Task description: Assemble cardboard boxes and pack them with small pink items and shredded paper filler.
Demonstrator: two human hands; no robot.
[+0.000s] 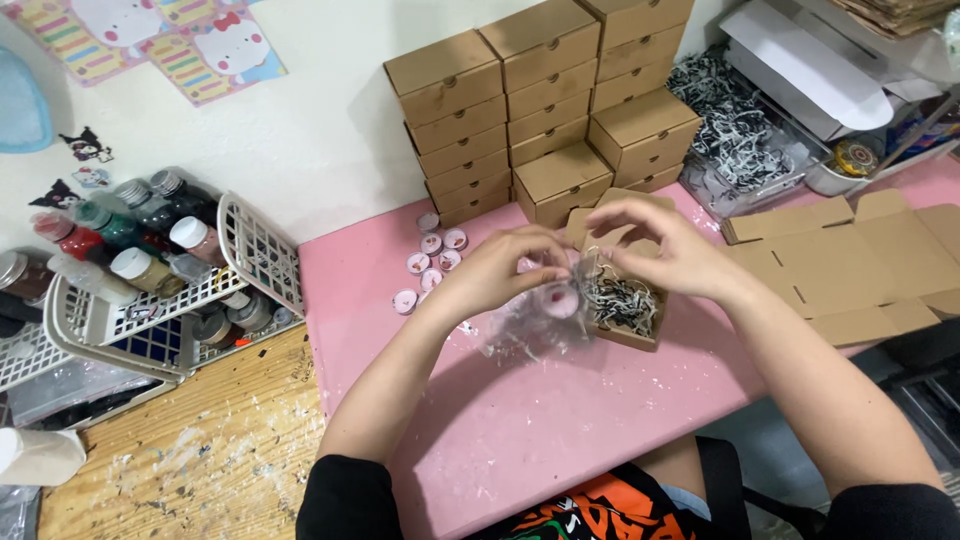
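Observation:
My left hand (505, 268) and my right hand (660, 248) meet over the pink table (520, 420), both pinching a clear plastic bag (535, 320). Inside the bag sits a small round pink candle (560, 300). Just below my right hand lies an open brown cardboard box (625, 305) lined with black and white shredded paper. Several more small pink candles (432, 262) lie in a cluster left of my left hand.
Stacks of closed brown boxes (545, 95) stand against the wall behind. Flat unfolded cardboard (860, 265) lies at the right, with a clear bin of shredded paper (735, 125) behind it. A white basket of paint bottles (150, 270) stands on the wooden surface at left.

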